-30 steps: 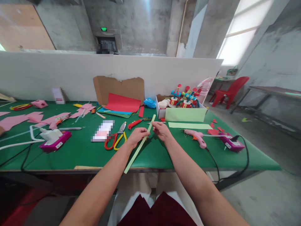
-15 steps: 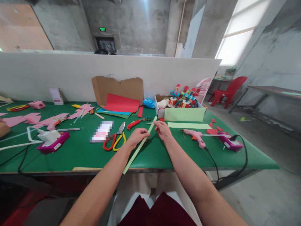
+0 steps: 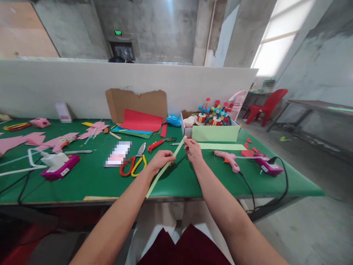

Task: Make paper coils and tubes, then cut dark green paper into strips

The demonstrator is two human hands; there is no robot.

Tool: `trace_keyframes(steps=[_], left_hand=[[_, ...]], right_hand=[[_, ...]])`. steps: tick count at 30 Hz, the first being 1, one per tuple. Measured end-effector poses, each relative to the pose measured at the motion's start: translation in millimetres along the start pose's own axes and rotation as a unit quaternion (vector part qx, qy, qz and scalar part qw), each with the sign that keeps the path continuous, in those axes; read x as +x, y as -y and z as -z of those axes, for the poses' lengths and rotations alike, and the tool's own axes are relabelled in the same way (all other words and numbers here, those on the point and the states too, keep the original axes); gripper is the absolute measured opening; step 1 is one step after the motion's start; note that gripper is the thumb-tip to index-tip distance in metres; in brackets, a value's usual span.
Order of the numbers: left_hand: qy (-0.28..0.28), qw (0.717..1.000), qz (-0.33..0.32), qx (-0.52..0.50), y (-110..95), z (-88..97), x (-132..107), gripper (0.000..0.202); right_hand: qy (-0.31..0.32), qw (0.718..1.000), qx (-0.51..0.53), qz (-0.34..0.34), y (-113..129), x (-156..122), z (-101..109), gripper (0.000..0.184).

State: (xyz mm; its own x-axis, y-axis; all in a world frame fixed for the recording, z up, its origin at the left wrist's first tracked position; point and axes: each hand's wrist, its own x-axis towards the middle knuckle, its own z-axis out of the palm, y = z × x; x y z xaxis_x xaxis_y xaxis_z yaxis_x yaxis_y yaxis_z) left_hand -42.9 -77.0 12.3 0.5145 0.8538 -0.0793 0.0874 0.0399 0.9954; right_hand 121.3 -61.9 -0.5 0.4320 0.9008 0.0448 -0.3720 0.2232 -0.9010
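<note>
A narrow light-green paper strip [image 3: 160,174] slants above the green table, its lower end near the front edge. My left hand [image 3: 162,160] is closed on the strip around its middle, thumb and fingers pinching it. At the strip's upper end my right hand [image 3: 193,150] grips it between thumb and fingertips. Left of my left hand lie scissors [image 3: 134,164] with one red and one yellow handle. Beyond the hands rests a red-handled cutter [image 3: 156,145]. Behind my right hand another light-green strip [image 3: 222,146] lies flat.
A pink glue gun [image 3: 228,159] and a purple power strip [image 3: 268,164] lie at right, cords trailing over the edge. A box [image 3: 216,133] of small colourful figures stands behind. Red paper [image 3: 142,120] leans by cardboard [image 3: 135,99]. Another purple power strip [image 3: 62,169] sits at left.
My right hand has moved slightly right with the strip's upper end. The strip's lower end is a little higher and the strip now bends slightly. The view has shifted a little.
</note>
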Motion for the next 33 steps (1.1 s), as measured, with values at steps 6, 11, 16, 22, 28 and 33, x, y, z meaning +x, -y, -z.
trace_keyframes(steps=[6,11,16,22,28,33], left_hand=[[0.004,1.000,0.004,0.006,1,1.0,0,0.025],[-0.031,0.998,0.026,-0.044,2,4.7,2,0.028],[-0.056,0.994,0.032,-0.087,2,6.6,3,0.035],[-0.076,0.991,0.032,-0.105,3,6.6,4,0.034],[-0.060,0.993,0.036,-0.090,1,6.8,3,0.035],[-0.041,0.997,0.029,-0.058,0,4.2,1,0.035]], right_hand=[[-0.046,0.999,0.015,0.026,0,8,5,0.034],[-0.014,0.998,0.047,-0.037,10,3,2,0.036],[0.200,0.969,-0.071,-0.126,6,-18,-11,0.040],[0.250,0.957,-0.111,-0.096,2,-26,-13,0.042],[0.188,0.971,-0.128,-0.072,3,-20,-11,0.039],[0.117,0.985,-0.114,-0.056,6,-11,-5,0.036]])
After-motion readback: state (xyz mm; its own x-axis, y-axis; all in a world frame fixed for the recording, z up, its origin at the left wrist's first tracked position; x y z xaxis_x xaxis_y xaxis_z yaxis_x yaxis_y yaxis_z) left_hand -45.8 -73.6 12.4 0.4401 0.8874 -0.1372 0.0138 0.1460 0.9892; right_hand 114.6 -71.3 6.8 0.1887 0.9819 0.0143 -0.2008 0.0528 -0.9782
